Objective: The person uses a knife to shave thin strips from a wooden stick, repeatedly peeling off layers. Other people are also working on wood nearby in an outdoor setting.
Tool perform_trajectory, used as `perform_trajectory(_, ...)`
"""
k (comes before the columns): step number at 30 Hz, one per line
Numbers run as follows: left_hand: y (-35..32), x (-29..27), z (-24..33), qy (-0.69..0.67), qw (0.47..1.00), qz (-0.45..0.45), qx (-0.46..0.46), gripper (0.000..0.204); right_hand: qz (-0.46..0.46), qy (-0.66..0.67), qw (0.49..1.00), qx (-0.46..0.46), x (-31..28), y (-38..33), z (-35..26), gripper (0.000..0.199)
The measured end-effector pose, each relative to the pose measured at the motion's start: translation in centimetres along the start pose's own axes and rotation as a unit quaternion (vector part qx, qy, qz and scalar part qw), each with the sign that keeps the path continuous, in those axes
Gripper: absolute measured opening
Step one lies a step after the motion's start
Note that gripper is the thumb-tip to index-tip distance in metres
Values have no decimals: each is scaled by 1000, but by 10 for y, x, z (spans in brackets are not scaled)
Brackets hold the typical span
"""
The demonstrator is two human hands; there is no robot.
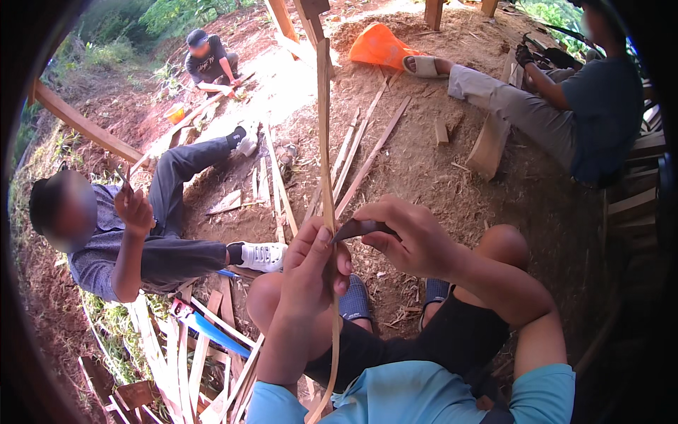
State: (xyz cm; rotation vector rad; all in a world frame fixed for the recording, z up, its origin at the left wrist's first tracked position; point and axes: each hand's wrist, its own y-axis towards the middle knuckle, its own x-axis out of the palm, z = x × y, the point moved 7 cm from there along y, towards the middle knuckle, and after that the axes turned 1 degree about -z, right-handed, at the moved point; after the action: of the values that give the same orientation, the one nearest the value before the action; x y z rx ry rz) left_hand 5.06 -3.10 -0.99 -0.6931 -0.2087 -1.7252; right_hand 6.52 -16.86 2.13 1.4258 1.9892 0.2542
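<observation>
My left hand (pixel 318 258) is closed around a long, narrow wooden strip (pixel 325 141). The strip stands nearly upright; its lower end bends down past my lap. In my right hand (pixel 413 237) is a small dark knife (pixel 361 228), pinched between thumb and fingers. Its pointed end meets the strip beside my left thumb. The right fingers hide part of the knife's handle.
A saw (pixel 212 331) with a blue blade rests on piled wood strips (pixel 166 353) at lower left. Nearby sit a person (pixel 120 233) on the left, another (pixel 600 106) at right, and one (pixel 208 67) farther back. An orange bag (pixel 381 49) lies ahead.
</observation>
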Motion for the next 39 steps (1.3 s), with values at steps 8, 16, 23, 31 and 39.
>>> perform_trajectory(8, 2, -1, -7, 16, 1000, -1, 1, 20, -12, -25, 1000, -4, 4, -4, -3, 29)
perform_trajectory(16, 0, 2, -7, -3, 1000, 8, 24, 18, 40, -43, 998, 13, 3, -9, -1, 28)
perform_trajectory(23, -6, 19, -14, 43, 999, -18, -16, 17, 164, -39, 984, 55, -22, 0, 9, 18)
perform_trajectory(31, 3, 5, -18, 42, 999, -2, -34, 19, 63, -48, 997, -13, -23, -3, 1, 25)
perform_trajectory(39, 2, 1, -16, 15, 999, 20, -23, 21, -14, -22, 1000, 1, -3, -7, 0, 26)
